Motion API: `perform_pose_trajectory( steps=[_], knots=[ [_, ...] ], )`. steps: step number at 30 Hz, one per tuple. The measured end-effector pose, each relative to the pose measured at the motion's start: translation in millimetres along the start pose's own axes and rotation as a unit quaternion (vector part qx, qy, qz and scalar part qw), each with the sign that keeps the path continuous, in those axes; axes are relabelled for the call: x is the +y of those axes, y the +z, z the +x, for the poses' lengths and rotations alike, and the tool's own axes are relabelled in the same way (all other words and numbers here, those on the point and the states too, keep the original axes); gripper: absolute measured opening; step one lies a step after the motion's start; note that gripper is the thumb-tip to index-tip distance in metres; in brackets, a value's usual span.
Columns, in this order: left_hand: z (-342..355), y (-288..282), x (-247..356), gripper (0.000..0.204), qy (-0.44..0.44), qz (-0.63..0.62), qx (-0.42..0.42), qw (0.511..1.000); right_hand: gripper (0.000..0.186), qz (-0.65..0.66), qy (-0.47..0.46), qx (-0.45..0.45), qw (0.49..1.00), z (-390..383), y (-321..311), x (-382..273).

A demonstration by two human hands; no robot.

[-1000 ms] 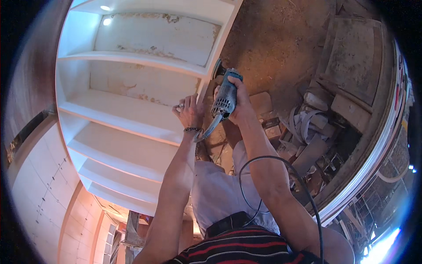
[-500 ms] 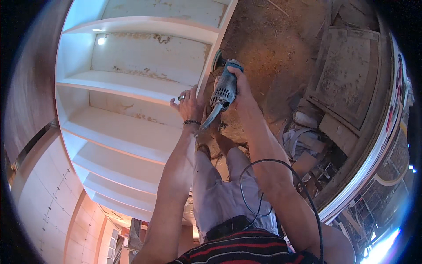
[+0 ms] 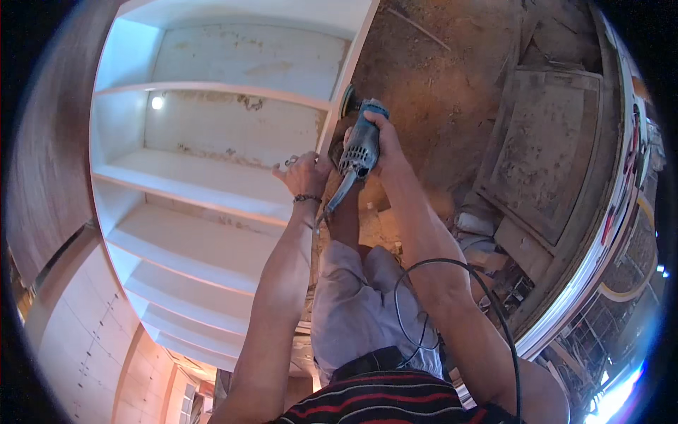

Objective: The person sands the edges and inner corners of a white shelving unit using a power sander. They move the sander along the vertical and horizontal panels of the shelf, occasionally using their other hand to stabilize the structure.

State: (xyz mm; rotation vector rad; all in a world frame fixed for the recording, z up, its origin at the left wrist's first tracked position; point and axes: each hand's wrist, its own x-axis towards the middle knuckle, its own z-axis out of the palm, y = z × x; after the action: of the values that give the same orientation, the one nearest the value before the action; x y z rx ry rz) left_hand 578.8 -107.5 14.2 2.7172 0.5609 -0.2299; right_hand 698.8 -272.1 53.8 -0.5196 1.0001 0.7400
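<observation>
My right hand (image 3: 383, 145) is wrapped round the body of a teal and grey angle grinder (image 3: 362, 143). Its round disc (image 3: 347, 100) is against or very close to the front edge (image 3: 341, 88) of a white shelf unit (image 3: 212, 127); contact is hard to tell. My left hand (image 3: 305, 175), with a ring and a dark bracelet, rests at that same edge just left of the grinder. Its fingers are bent and partly apart, holding no tool. A black power cord (image 3: 487, 297) loops over my right forearm.
Brown dust covers the floor (image 3: 424, 92) beyond the grinder. A worn wooden panel (image 3: 544, 141) lies at the right, with rags and scraps (image 3: 477, 226) near it. Brown boards (image 3: 49, 141) stand left of the shelves. My legs (image 3: 367, 297) are close below the grinder.
The view has shifted a little, and the shelves sit lower in it. My left hand has drawn slightly down along the edge, its fingers more bent. The grinder stays in my right hand.
</observation>
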Motion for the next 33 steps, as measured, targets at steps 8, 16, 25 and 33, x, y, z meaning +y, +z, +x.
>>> perform_pose_trajectory(
  steps=[8, 16, 25, 33],
  knots=[
    [83, -4, 57, 0.033, 0.012, -0.025, 0.062, 0.998, 0.049, 0.052, 0.039, -0.018, 0.998, 7, 44, -68],
    [146, -7, 102, 0.053, 0.022, -0.029, 0.035, 0.999, 0.050, 0.062, 0.021, 0.006, 0.998, 25, 74, -130],
    [201, 6, 136, 0.018, -0.001, -0.038, 0.035, 0.999, 0.051, 0.046, 0.021, -0.015, 0.999, 53, 106, -207],
    [223, -6, 155, 0.011, 0.000, -0.044, 0.010, 0.999, 0.053, 0.033, 0.015, -0.027, 0.999, 66, 129, -254]
  ],
)
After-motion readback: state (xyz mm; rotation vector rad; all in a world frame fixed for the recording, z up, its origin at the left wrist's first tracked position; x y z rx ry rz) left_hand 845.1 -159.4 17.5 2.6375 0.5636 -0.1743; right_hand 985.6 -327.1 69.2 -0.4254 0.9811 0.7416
